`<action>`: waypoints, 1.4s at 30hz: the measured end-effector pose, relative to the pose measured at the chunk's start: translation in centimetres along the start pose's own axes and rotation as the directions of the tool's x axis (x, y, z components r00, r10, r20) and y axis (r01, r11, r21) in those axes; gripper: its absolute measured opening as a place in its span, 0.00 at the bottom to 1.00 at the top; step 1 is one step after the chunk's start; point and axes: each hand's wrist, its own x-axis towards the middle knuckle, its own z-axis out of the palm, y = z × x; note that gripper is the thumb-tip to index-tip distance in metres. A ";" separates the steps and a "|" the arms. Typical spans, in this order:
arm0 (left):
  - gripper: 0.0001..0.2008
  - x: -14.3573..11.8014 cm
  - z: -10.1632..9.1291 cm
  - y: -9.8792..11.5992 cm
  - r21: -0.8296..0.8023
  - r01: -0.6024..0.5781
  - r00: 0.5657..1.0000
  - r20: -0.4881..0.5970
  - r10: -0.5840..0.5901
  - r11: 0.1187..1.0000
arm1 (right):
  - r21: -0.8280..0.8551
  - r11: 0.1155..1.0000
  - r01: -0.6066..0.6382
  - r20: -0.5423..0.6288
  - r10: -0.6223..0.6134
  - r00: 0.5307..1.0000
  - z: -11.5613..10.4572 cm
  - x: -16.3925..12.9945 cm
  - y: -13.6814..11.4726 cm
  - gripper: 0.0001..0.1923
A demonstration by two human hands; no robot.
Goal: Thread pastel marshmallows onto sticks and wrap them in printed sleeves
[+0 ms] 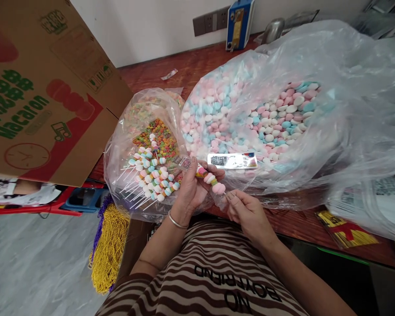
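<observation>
My left hand (192,186) is closed round a printed clear wrapper with a candy skewer (219,188) in it, pink, white, yellow and green pieces in a row. At the skewer's lower right end, my right hand (248,215) pinches the wrapper's clear end or the stick; which of the two I cannot tell. Left of my left hand lies a pile of candy skewers (154,175) on white sticks, on top of an open bag of coloured candy rings (156,136). Just beyond my hands, a shiny printed wrapper (232,160) lies flat on a plastic bag.
A large clear bag of pink, white and blue candies (283,114) spreads across the table (145,72). A cardboard box (52,96) stands at the left. Behind are a blue device (239,24) and wall sockets (210,21). Gold bead strands (110,250) hang below.
</observation>
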 end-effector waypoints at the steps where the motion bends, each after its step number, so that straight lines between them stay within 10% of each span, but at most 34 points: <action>1: 0.19 0.0 0.0 -0.1 0.005 -0.005 1.000 -0.002 0.005 1.000 | -0.014 1.000 0.018 -0.012 -0.018 1.000 0.0 0.0 0.0 0.18; 4: 0.18 0.2 0.1 -0.5 0.022 0.001 1.000 -0.014 -0.001 1.000 | -0.385 0.873 0.298 -0.100 -0.361 0.927 0.0 0.0 0.1 0.12; 6: 0.18 0.4 0.0 -0.7 0.027 0.019 0.999 -0.033 -0.018 0.999 | -0.653 0.579 0.488 0.008 -0.639 0.769 -0.2 0.1 0.3 0.07; 8: 0.17 0.5 -0.1 -0.9 0.041 0.033 0.998 -0.060 -0.030 0.999 | -0.755 0.305 0.580 0.172 -0.762 0.624 -0.4 0.2 0.6 0.08; 10: 0.17 0.5 -0.1 -0.9 0.066 0.046 0.997 -0.068 -0.042 0.997 | -0.768 0.224 0.601 0.225 -0.783 0.579 -0.4 0.3 0.8 0.10; 13: 0.17 0.4 -0.1 -1.0 0.062 0.086 0.996 -0.034 -0.084 0.994 | -0.665 0.520 0.536 0.059 -0.679 0.732 -0.2 0.4 0.7 0.08; 17: 0.16 0.4 -0.1 -0.7 -0.044 0.116 0.993 -0.006 -0.117 0.992 | -0.026 0.996 0.090 -0.024 -0.091 0.996 0.4 0.7 0.1 0.15; 21: 0.17 0.4 0.4 0.0 -0.063 0.137 0.989 0.057 -0.134 0.989 | 0.380 0.904 -0.195 0.187 0.131 0.974 0.3 1.2 -0.7 0.21; 25: 0.15 0.9 1.5 1.0 -0.028 0.137 0.983 0.129 -0.132 0.990 | -0.143 0.964 0.224 -0.013 -0.228 0.974 -0.6 1.7 -1.4 0.14; 30: 0.12 2.6 2.7 1.3 -0.063 0.103 0.992 0.083 -0.097 0.993 | -0.778 0.358 0.515 0.084 -0.754 0.652 -1.6 2.9 -1.1 0.09; 34: 0.14 3.6 3.2 0.6 -0.053 0.132 0.990 0.066 -0.128 0.990 | -0.866 0.192 0.462 0.139 -0.795 0.591 -2.0 3.9 -0.7 0.10; 37: 0.15 3.7 3.4 -0.2 -0.016 0.151 0.988 0.047 -0.150 0.988 | -0.822 0.304 0.482 0.089 -0.766 0.636 -2.1 4.2 -0.6 0.08; 42: 0.15 4.1 2.6 -0.9 0.048 0.162 0.982 0.092 -0.166 0.986 | -0.270 0.948 0.172 -0.198 -0.229 0.953 -2.4 4.8 -0.7 0.14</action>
